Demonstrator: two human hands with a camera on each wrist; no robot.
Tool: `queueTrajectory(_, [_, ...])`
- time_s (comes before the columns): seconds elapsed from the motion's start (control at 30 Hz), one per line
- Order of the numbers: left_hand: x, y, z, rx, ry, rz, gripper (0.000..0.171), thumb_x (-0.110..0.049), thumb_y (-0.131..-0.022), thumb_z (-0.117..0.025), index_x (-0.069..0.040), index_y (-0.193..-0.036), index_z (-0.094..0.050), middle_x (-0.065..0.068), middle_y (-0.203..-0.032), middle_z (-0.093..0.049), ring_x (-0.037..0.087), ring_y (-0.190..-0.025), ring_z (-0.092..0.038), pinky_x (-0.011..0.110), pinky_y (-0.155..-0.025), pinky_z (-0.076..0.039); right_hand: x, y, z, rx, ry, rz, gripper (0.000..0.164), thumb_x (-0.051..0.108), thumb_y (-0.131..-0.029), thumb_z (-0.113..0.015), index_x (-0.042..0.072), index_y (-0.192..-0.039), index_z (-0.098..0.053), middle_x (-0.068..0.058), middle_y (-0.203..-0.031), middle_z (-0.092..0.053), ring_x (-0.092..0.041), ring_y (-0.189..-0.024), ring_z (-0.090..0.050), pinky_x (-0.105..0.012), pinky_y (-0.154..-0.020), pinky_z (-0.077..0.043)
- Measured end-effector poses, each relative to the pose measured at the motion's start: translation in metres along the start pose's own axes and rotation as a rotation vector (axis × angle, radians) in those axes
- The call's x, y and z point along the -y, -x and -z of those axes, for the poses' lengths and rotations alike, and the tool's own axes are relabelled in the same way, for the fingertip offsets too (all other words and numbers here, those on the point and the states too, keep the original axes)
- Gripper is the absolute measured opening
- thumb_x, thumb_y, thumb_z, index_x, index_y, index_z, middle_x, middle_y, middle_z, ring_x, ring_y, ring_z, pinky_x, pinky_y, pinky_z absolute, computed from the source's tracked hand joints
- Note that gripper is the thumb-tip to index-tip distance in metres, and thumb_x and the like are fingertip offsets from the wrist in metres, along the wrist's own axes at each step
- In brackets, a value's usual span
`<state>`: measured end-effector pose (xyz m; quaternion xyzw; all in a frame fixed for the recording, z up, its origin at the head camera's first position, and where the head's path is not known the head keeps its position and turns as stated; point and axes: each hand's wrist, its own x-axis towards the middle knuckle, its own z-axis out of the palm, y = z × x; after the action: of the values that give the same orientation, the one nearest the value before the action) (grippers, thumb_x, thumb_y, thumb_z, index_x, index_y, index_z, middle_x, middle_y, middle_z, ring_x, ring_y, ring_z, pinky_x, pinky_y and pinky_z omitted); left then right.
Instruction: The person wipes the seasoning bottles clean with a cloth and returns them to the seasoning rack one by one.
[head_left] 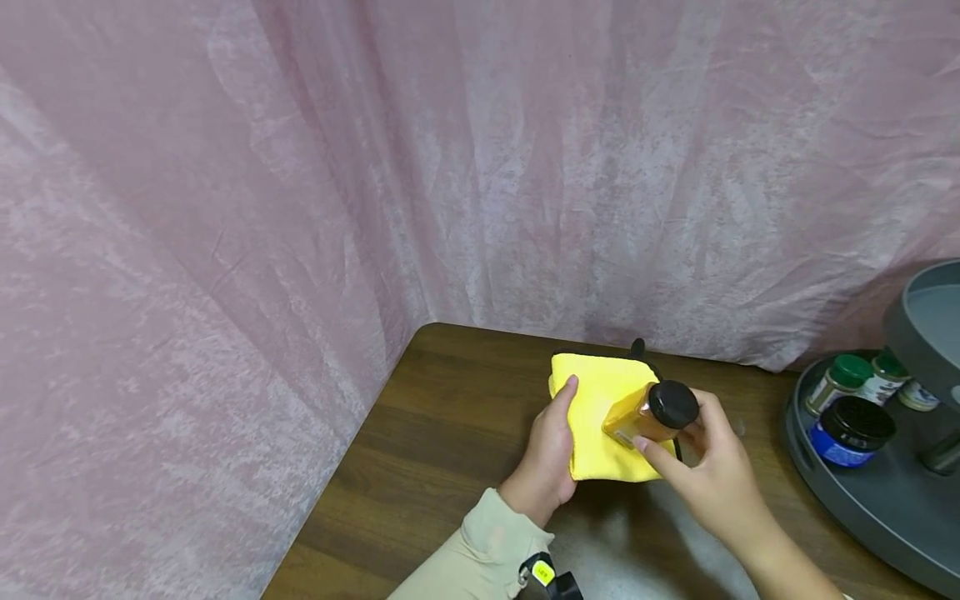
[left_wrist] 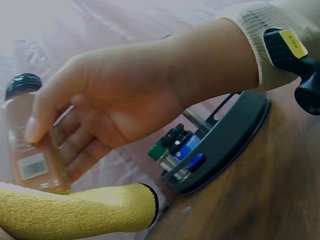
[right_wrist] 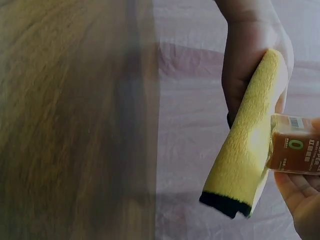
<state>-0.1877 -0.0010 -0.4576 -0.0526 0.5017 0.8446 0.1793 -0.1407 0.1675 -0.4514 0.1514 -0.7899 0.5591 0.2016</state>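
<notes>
My left hand (head_left: pixel 550 452) grips a folded yellow cloth (head_left: pixel 595 393) with dark edging, its thumb lying across the top face. With thumb and fingers on either side, my right hand (head_left: pixel 716 475) holds a clear, square-sided bottle (head_left: pixel 632 418) with a black cap and orange-brown contents. The bottle's base meets the cloth, and the bottle leans with its cap toward the right. In the left wrist view a barcode label shows on the bottle (left_wrist: pixel 30 150) just above the cloth (left_wrist: pixel 80 212). The right wrist view shows the cloth (right_wrist: pixel 245 145) edge-on, held up off the table.
At the right stands a grey two-tier round rack (head_left: pixel 817 492). Its lower tier carries a blue-labelled jar with a black lid (head_left: pixel 852 431) and several green-capped jars (head_left: pixel 840 383). The brown wooden table (head_left: pixel 420 450) runs back to a pink curtain (head_left: pixel 510 208).
</notes>
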Motion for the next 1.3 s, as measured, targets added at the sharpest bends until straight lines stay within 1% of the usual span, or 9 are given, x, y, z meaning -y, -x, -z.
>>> queueTrajectory(0.2, [-0.003,0.003,0.000,-0.001,-0.016,0.015,0.054,-0.059,-0.097,-0.052,-0.013,-0.125,-0.059,0.001,-0.109,-0.067,0.014,-0.097,-0.066,0.032,-0.084,-0.055,-0.002,-0.005,0.006,-0.099,0.030,-0.050,0.062,-0.013,-0.080,-0.077,-0.002,-0.132,-0.046,0.011,-0.123,-0.060,0.002,-0.110,-0.062,-0.006,-0.097,-0.044])
queueTrajectory(0.4, [0.002,0.009,-0.003,0.027,-0.070,0.082,0.055,-0.062,-0.094,-0.054,-0.014,-0.120,-0.060,0.001,-0.104,-0.070,0.014,-0.092,-0.067,0.033,-0.078,-0.055,-0.004,-0.008,0.008,-0.162,-0.036,-0.128,0.060,-0.012,-0.084,-0.073,0.005,-0.134,-0.045,0.006,-0.121,-0.061,-0.001,-0.114,-0.061,-0.007,-0.098,-0.044])
queueTrajectory(0.53, [0.009,0.012,-0.007,0.056,-0.097,0.107,0.055,-0.062,-0.094,-0.054,-0.014,-0.119,-0.062,0.000,-0.104,-0.072,0.012,-0.090,-0.068,0.031,-0.077,-0.055,-0.004,-0.008,0.007,-0.166,-0.082,-0.151,0.060,-0.012,-0.085,-0.072,0.008,-0.134,-0.045,0.006,-0.119,-0.062,-0.002,-0.113,-0.061,-0.007,-0.097,-0.045])
queueTrajectory(0.63, [0.015,0.014,-0.010,0.085,-0.096,0.107,0.057,-0.063,-0.095,-0.051,-0.014,-0.122,-0.062,0.000,-0.107,-0.072,0.011,-0.091,-0.069,0.030,-0.078,-0.055,-0.004,-0.007,0.003,-0.135,-0.130,-0.125,0.061,-0.016,-0.083,-0.071,0.005,-0.134,-0.045,0.005,-0.120,-0.063,-0.003,-0.111,-0.062,-0.009,-0.096,-0.047])
queueTrajectory(0.77, [0.017,0.013,-0.011,0.053,-0.058,0.087,0.059,-0.064,-0.097,-0.048,-0.014,-0.125,-0.062,0.001,-0.113,-0.072,0.012,-0.096,-0.068,0.030,-0.082,-0.056,-0.003,-0.004,-0.004,-0.061,-0.157,-0.069,0.061,-0.017,-0.081,-0.072,-0.001,-0.133,-0.045,0.004,-0.124,-0.064,-0.003,-0.109,-0.064,-0.011,-0.095,-0.048])
queueTrajectory(0.83, [0.016,0.012,-0.011,0.022,-0.034,0.067,0.059,-0.064,-0.097,-0.047,-0.013,-0.125,-0.062,0.001,-0.114,-0.071,0.012,-0.097,-0.068,0.030,-0.083,-0.056,-0.002,-0.002,-0.006,-0.031,-0.150,-0.041,0.060,-0.017,-0.080,-0.074,-0.002,-0.132,-0.046,0.004,-0.124,-0.065,-0.003,-0.108,-0.065,-0.011,-0.094,-0.049])
queueTrajectory(0.93, [0.013,0.009,-0.009,0.004,-0.013,0.038,0.057,-0.061,-0.098,-0.048,-0.012,-0.124,-0.061,0.002,-0.115,-0.070,0.013,-0.098,-0.068,0.030,-0.084,-0.056,0.000,-0.001,-0.006,-0.008,-0.128,-0.007,0.060,-0.017,-0.079,-0.075,-0.003,-0.131,-0.048,0.004,-0.124,-0.066,-0.004,-0.109,-0.066,-0.012,-0.095,-0.049])
queueTrajectory(1.17, [0.007,0.005,-0.007,-0.028,0.001,-0.026,0.048,-0.052,-0.098,-0.054,-0.011,-0.124,-0.059,0.003,-0.115,-0.070,0.014,-0.102,-0.068,0.030,-0.087,-0.055,0.003,-0.005,0.003,-0.030,-0.009,-0.005,0.063,-0.010,-0.082,-0.077,0.006,-0.137,-0.052,0.009,-0.124,-0.063,-0.002,-0.108,-0.062,-0.008,-0.097,-0.044])
queueTrajectory(1.3, [0.005,0.003,-0.004,-0.048,0.002,-0.056,0.040,-0.043,-0.096,-0.059,-0.012,-0.121,-0.056,0.004,-0.109,-0.069,0.016,-0.097,-0.068,0.031,-0.081,-0.056,0.005,-0.009,0.012,-0.088,0.061,-0.035,0.064,-0.007,-0.083,-0.077,0.010,-0.140,-0.053,0.011,-0.120,-0.061,-0.001,-0.106,-0.060,-0.006,-0.096,-0.043])
